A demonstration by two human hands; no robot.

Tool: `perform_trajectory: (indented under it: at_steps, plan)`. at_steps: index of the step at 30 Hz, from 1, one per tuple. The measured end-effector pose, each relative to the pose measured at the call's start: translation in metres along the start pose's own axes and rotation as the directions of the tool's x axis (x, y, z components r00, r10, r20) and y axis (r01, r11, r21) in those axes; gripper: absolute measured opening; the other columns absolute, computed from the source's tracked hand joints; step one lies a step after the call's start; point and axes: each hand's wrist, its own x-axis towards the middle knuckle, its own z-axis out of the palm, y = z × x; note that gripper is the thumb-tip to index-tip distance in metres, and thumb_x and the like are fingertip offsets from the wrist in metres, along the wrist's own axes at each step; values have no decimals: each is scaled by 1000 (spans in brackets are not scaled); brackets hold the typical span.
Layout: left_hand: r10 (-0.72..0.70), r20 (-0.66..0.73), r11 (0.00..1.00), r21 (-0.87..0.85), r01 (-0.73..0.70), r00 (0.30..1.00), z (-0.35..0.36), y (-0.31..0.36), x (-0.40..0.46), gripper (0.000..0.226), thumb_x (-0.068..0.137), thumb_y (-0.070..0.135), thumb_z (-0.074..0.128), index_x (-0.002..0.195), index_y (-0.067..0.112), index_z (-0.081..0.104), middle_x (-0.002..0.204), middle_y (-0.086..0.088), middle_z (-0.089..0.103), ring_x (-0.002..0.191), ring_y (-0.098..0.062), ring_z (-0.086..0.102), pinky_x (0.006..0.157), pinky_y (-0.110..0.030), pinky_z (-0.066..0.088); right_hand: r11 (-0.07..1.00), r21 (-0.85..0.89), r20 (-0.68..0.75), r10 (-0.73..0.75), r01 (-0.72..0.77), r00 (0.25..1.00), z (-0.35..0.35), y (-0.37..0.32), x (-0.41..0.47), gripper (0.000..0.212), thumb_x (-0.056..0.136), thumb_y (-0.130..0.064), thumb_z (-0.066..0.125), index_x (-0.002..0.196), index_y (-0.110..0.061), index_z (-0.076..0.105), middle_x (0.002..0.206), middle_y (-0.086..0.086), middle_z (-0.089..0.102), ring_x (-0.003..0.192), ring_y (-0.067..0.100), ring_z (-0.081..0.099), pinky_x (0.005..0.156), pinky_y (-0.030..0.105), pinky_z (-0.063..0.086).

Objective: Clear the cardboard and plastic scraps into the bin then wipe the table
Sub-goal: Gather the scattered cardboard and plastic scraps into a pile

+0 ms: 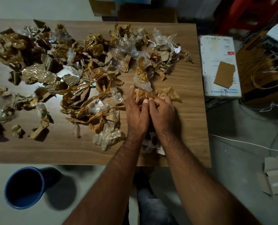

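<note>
Your left hand (137,111) and right hand (161,111) meet side by side near the right front of the light brown wood-grain table (188,82). Both have their fingers curled around a crumpled clump of tan cardboard and clear plastic scraps (154,94), which bulges out just beyond your fingertips. More white and clear scraps lie under your wrists. To the left of your hands, torn corrugated cardboard pieces and crinkled plastic film (79,65) spread across most of the tabletop, reaching its far and left edges. On the floor at the front left, below the table edge and well apart from your hands, stands a round dark blue bin (24,187), its mouth open upward. To the right of the table, a white printed box (219,62) lies on the floor.
</note>
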Motion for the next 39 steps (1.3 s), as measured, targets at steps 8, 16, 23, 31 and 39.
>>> perform_trajectory:
  at_steps: [8, 16, 23, 31, 39]
  plan:
    - [-284, -22, 950, -139, 279, 959, 0, 21, -5, 40, 97, 64, 33, 92, 38, 63, 113, 0, 63, 110, -22, 62, 98, -55, 55, 892, 381, 45, 244, -242, 969, -6, -20, 1, 12, 100, -36, 63, 108, -29, 69, 106, -13, 68, 98, 5, 64, 83, 32, 56]
    - [-372, 37, 850, -387, 356, 928, -12, 9, -1, 29, 105, 30, 40, 127, 25, 57, 121, -4, 65, 107, -26, 67, 87, -47, 61, 856, 479, 129, 151, -195, 980, 25, -29, -18, 10, 90, -40, 64, 92, -35, 71, 106, -9, 73, 101, 7, 67, 86, 30, 55]
    - [-431, 46, 826, -383, 415, 901, -16, 9, -3, 63, 87, 73, 50, 110, 18, 67, 125, -10, 59, 111, -27, 64, 95, -55, 58, 927, 338, 35, 157, -160, 987, 45, -24, -14, 30, 106, -34, 57, 92, -11, 71, 97, 6, 71, 85, 16, 66, 70, 22, 51]
    - [-451, 6, 824, -381, 419, 893, -21, 11, -6, 36, 91, 60, 48, 86, 26, 60, 95, -7, 65, 88, -29, 64, 87, -63, 56, 851, 443, 206, 209, -282, 956, 31, -40, -24, 25, 108, -41, 51, 103, -25, 70, 98, -3, 74, 93, 11, 71, 80, 30, 56]
    - [-344, -193, 859, -459, 226, 919, -99, 48, 21, 36, 77, 68, 59, 87, 33, 66, 111, -17, 68, 107, -42, 66, 93, -64, 56, 711, 656, 350, 13, -255, 937, 36, -129, -38, 16, 84, -37, 53, 87, -23, 62, 84, -13, 70, 91, 15, 68, 86, 48, 57]
